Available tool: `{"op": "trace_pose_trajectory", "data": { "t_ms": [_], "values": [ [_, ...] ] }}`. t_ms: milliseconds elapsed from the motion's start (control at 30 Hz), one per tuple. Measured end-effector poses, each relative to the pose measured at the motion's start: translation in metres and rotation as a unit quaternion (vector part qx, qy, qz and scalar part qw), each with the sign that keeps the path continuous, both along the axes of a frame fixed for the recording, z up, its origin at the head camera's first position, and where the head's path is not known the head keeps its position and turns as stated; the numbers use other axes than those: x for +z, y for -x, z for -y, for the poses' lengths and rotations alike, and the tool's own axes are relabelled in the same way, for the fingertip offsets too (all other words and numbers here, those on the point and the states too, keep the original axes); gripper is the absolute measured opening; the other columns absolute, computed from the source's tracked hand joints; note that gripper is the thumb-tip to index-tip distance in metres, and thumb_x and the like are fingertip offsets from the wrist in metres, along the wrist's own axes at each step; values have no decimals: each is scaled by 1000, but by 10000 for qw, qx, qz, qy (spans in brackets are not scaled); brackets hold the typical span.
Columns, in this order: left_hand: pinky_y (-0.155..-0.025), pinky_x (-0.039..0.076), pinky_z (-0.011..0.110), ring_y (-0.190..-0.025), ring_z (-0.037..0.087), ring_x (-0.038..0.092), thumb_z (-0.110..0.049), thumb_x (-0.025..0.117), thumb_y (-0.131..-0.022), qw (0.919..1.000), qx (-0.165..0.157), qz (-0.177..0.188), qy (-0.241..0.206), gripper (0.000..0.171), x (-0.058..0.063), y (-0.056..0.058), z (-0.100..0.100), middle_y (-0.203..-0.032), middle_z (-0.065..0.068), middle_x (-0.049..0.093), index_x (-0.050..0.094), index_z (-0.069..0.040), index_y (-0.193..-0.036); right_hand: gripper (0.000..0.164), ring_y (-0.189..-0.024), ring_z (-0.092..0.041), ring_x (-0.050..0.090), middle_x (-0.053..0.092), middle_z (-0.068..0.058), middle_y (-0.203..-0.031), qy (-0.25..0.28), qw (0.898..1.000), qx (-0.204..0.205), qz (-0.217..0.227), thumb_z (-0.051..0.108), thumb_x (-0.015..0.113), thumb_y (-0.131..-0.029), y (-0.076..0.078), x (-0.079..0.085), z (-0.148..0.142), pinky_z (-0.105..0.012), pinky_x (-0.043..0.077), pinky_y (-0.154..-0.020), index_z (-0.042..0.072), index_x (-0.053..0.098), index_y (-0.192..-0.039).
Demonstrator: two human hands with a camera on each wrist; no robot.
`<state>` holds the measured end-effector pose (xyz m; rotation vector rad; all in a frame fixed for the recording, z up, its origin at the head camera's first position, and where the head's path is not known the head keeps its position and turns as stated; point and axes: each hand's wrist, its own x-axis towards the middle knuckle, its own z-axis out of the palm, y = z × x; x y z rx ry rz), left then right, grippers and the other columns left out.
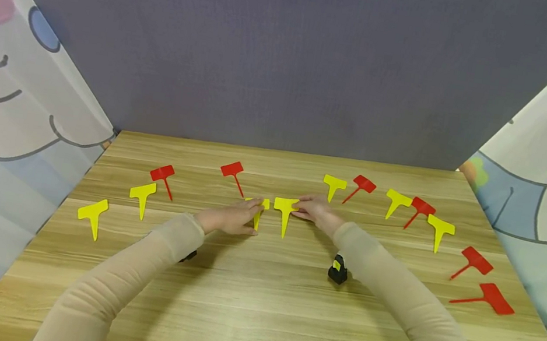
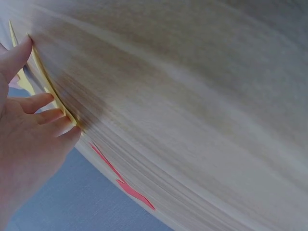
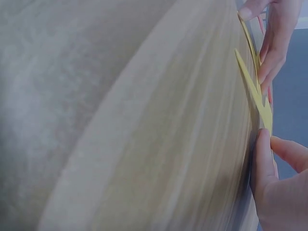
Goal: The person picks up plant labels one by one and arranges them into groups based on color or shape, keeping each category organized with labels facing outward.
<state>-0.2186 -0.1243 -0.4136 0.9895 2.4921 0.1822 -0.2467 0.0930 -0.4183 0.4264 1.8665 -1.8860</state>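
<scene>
Near the middle of the table my left hand [image 1: 234, 218] lies over a yellow T-shaped plant label [image 1: 257, 221], partly covering it. In the left wrist view, the thumb is at the pointed tip of that label [image 2: 44, 72] and the fingertips run along it toward the other end. Just to its right is a second yellow plant label [image 1: 285, 213], stem toward me. My right hand [image 1: 318, 209] pinches the right end of this label's head. The right wrist view shows thumb and finger at the head of that label [image 3: 255, 91], its tip slanting toward the left hand.
Other yellow labels lie at left [image 1: 143, 192] and right [image 1: 440, 228]. Red plant labels are scattered among them, one [image 1: 233, 170] behind my left hand and several farther right [image 1: 495, 298]. A dark panel [image 1: 287, 78] stands behind the wooden table [image 1: 251, 320]. Printed curtains flank it.
</scene>
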Motion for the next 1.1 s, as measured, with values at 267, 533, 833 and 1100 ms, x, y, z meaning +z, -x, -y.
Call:
{"op": "trace_pose_trajectory", "data": {
  "t_ms": [267,533,833,1100],
  "values": [
    [-108,10,41,-134,29,4,-32,50,-90,9999,20,100,-60,69,2,-1,-1,-146,20,1,18,7,-137,38,-75,-17,58,49,-22,-115,-432,9982,213,-347,-12,53,-80,0,-3,5,-27,51,-75,-10,49,-118],
    [-108,11,40,-134,29,4,-32,50,-90,9999,44,122,-12,68,3,1,-1,-146,20,1,19,7,-137,34,-74,-17,61,51,-23,-113,-985,9896,481,-931,-11,57,-78,1,-6,7,-25,52,-68,-11,53,-112],
    [-108,9,42,-134,29,3,-31,51,-89,9996,125,246,-71,69,4,1,-1,-146,19,0,19,5,-138,30,-68,-19,65,58,-24,-105,-1813,9714,689,-1370,-7,61,-77,3,-8,10,-24,53,-59,-10,58,-106],
    [-108,10,41,-134,29,3,-31,51,-89,9998,89,197,-41,69,3,1,-1,-146,19,1,19,6,-138,24,-67,-17,62,65,-14,-97,-3284,9113,1416,-2041,6,68,-76,4,-8,11,-26,50,-62,-1,66,-99]
  ]
}}
